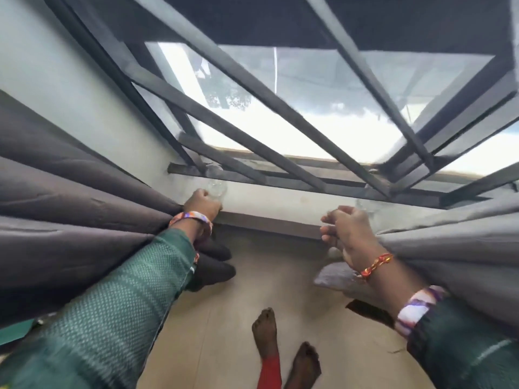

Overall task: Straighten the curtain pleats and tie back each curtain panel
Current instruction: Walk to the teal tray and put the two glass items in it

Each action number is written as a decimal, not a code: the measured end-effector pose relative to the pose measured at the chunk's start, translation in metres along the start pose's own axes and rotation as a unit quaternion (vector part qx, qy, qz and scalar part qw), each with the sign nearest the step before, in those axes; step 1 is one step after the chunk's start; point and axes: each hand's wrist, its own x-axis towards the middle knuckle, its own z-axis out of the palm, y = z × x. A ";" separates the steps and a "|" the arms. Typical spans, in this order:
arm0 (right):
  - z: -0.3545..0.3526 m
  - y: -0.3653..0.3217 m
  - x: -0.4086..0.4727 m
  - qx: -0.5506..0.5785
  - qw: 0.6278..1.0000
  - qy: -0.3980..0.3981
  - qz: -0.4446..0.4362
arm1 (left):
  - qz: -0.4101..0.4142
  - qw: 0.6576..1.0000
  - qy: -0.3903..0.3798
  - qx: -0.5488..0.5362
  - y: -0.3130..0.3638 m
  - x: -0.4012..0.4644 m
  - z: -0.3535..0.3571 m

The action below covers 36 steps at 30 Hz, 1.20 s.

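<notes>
From the head camera, the person is standing at a barred window (280, 113) and looking down at both arms, which are reaching out to either side.

The left hand (202, 204) is closing its fingers round the inner edge of the left curtain panel (70, 209), a dark grey cloth whose deep pleats are fanning out from the hand towards the left edge of the picture. The gathered edge is lying right at the fist, and the panel's lower folds (216, 265) are hanging just below the wrist, near the floor (252, 276). A beaded band (191, 217) is sitting on that wrist above a green patterned sleeve (120, 299).

The right hand (346, 231) is curling its fingers at the inner edge of the right curtain panel (455, 248), a lighter grey cloth spreading away to the right. The hand is touching the cloth along its outer side, but whether the fingers are actually pinching the fabric cannot be told, as the hand is blurred. A red and gold thread bracelet (376, 265) is circling this wrist.

Between the hands, the wall beneath the window sill (280, 197) is showing, and two bare feet (283, 343) are standing on the floor.
</notes>
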 end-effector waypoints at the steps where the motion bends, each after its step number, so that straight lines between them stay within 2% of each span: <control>1: -0.003 0.004 0.009 -0.009 1.000 0.011 0.000 | -0.001 1.000 0.001 0.025 -0.002 0.012 0.003; 7: -0.025 0.022 0.061 -0.069 0.991 0.113 0.003 | 0.005 0.994 -0.027 0.109 -0.010 0.065 0.024; 13: -0.034 0.029 0.101 -0.239 0.950 0.203 -0.006 | 0.007 0.991 0.001 0.135 -0.011 0.093 0.041; 19: -0.036 0.035 0.122 -0.313 0.926 0.209 -0.001 | 0.046 0.988 0.038 0.143 -0.012 0.109 0.057; 26: -0.047 0.038 0.144 -0.410 0.888 0.190 -0.083 | 0.050 0.986 0.130 0.093 -0.020 0.109 0.064; 32: -0.045 0.046 0.136 -0.345 0.897 0.249 -0.116 | 0.085 0.980 0.143 0.107 -0.026 0.108 0.052; 36: -0.027 0.065 0.101 -0.349 0.901 0.224 -0.125 | 0.082 0.989 0.103 0.061 -0.050 0.089 0.058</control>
